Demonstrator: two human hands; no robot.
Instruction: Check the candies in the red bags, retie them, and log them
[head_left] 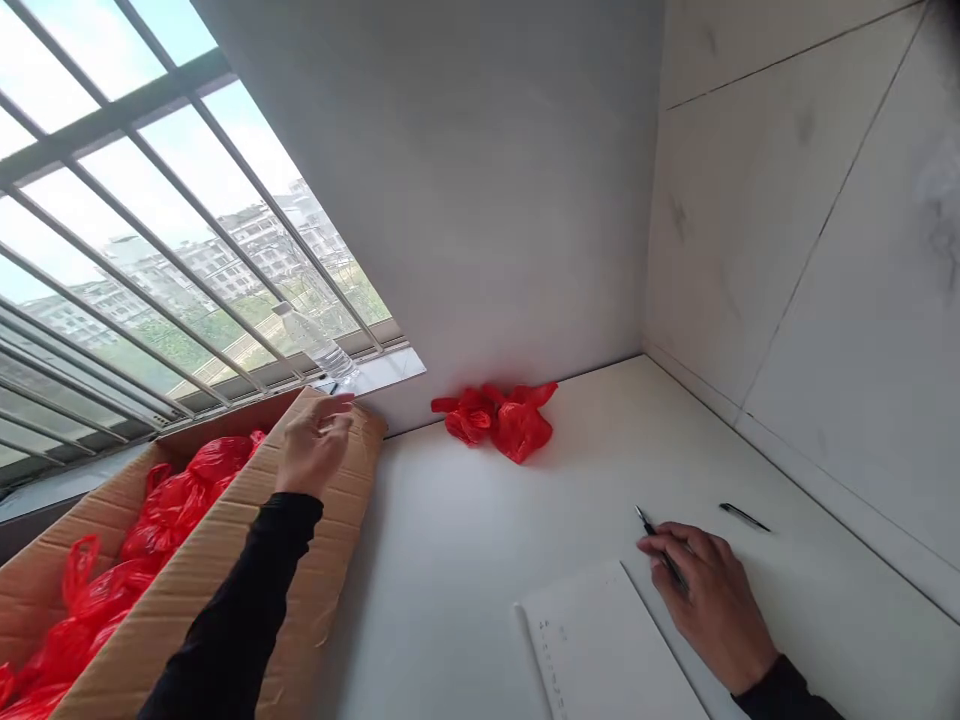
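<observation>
My left hand (316,440) is raised over the edge of the cardboard box (330,520), its fingers loosely bent and apart, with nothing visible in them. Just beyond it, a clear plastic bottle (319,342) stands on the window sill. My right hand (709,590) rests on the white table, closed around a dark pen (643,517) whose tip points away from me. Left of that hand lies an open notebook (600,640) with a column of small handwritten marks. A black pen cap (744,516) lies beyond my right hand.
Several tied red plastic bags (169,510) fill the box at my left. Two more red bags (521,425) sit on the table (450,530) against the grey wall. A barred window (172,210) is at the left, and a tiled wall (810,250) borders the right side.
</observation>
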